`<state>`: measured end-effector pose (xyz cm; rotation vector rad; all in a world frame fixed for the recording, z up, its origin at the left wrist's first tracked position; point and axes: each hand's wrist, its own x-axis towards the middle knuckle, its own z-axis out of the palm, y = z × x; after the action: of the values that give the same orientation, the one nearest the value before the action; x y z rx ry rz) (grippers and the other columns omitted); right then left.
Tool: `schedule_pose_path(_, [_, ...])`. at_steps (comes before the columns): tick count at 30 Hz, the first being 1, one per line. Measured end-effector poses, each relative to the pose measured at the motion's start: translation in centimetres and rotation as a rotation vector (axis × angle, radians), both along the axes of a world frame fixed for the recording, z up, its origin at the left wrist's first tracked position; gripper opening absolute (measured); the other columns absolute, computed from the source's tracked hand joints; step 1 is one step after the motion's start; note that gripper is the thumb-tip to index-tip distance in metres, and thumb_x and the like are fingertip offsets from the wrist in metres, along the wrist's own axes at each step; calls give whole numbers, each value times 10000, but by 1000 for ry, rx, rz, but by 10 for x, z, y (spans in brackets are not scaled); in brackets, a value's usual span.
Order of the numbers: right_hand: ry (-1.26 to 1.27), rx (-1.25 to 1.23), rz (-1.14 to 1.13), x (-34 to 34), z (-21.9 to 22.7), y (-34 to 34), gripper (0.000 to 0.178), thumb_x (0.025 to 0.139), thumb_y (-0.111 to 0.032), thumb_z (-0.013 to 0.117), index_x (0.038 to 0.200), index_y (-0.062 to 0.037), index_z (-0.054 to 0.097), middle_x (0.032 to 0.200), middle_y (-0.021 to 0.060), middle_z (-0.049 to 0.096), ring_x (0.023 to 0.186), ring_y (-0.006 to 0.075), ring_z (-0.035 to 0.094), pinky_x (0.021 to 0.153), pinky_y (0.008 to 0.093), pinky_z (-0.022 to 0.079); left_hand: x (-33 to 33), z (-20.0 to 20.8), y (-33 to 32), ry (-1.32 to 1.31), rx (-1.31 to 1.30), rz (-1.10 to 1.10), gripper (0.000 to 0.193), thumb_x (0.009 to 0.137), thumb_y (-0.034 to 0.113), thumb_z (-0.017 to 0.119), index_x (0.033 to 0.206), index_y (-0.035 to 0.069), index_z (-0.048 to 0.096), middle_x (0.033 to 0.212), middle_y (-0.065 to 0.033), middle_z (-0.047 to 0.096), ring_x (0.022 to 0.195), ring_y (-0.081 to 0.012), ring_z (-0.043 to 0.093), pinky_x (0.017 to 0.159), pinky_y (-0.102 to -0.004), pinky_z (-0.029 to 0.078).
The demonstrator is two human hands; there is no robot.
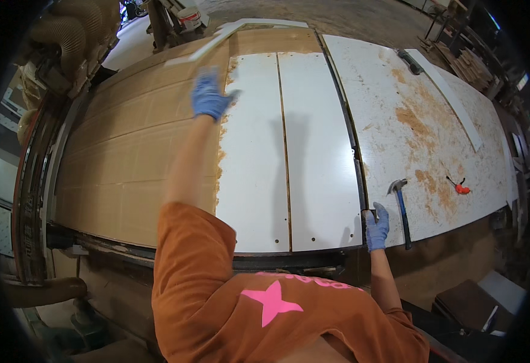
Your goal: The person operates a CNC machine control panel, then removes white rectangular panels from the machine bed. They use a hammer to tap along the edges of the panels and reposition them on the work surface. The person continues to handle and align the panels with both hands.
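Observation:
My left hand (209, 100), in a blue glove, is over the far part of the table, where brown cardboard meets a white panel. Its thumb sticks out, its fingers are blurred by motion and nothing shows in it. Two long white panels (250, 151) (322, 151) lie side by side with a narrow gap and small dark holes at their near ends. My right hand (377, 228), also gloved, is at the near end of the dark rail (362, 187), its fingers bent around a small dark piece I cannot make out. A claw hammer (402, 212) lies just right of it.
Cardboard (138, 139) covers the left side. On the scuffed white board (386, 121) at right lie a red-orange tool (461, 188), brown dust and a white strip (449, 100). Another white strip (216, 42) crosses the far edge. Ribbed hoses (62, 39) hang at far left.

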<state>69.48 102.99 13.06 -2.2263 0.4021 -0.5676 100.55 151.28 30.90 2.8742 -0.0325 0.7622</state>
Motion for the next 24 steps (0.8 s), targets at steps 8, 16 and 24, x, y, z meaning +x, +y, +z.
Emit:
schedule_pose_path(8, [276,-40,45,-38,-23,-9,566,798,-208,724,1276,26,532,1257,213,567,1165,317,544,1003,368,426,-273,-161,-78,484,103,-731,919,646,653,721,1396,196,451,1518,-194,283,1388,-427,263,1122,-527,216])
schedule_pose_path(16, [379,-220,55,-46,-27,33,658,772,-292,736,1310,10,510,1347,235,492,1257,360,456,1063,404,362,-332,-211,-59,350,31,-599,785,651,613,715,1336,281,521,1470,-126,375,1322,-372,360,1095,-552,260])
schedule_pose_path(24, [431,-136,33,-40,-18,32,582,751,-368,750,1213,-44,608,1274,244,538,1226,366,468,1029,430,379,-329,-211,-55,295,57,-646,698,668,617,693,1299,358,541,1441,-90,416,1281,-340,412,1080,-579,265])
